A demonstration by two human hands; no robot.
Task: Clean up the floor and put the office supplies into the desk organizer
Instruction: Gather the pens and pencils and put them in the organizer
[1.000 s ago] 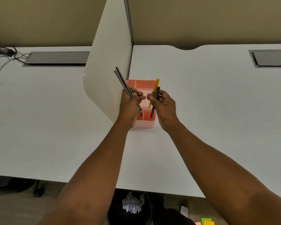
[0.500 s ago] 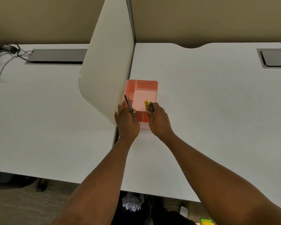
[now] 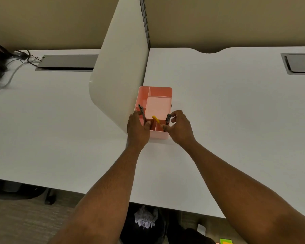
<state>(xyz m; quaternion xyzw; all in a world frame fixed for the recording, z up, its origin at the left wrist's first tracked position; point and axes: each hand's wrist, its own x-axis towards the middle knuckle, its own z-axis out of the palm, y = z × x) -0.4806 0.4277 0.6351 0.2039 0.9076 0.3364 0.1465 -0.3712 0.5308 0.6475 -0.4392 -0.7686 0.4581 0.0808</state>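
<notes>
Pink desk organizer (image 3: 159, 104) on the white tabletop (image 3: 227, 120), its left wall against the white divider panel (image 3: 120, 67). The left hand (image 3: 137, 128) grips dark pens (image 3: 142, 112) at the organizer's near-left corner, their lower ends going down into a near compartment. The right hand (image 3: 179, 128) pinches a dark pen (image 3: 168, 119) between thumb and fingers at the near-right corner, likewise lowered into a compartment. A yellow pen (image 3: 156, 119) leans unheld in a near compartment between the two hands. The organizer's wide middle tray and rear slots show nothing inside.

Progress, as judged: the pens are being seated, one apparently released and the rest not yet let go. Work remains on the floor in front of the organizer, below the tabletop edge: crumpled paper (image 3: 145, 218) in a dark bin (image 3: 128, 226), a small white object (image 3: 201, 229), and green and orange sticky notes (image 3: 225, 241) at the frame's bottom edge.
</notes>
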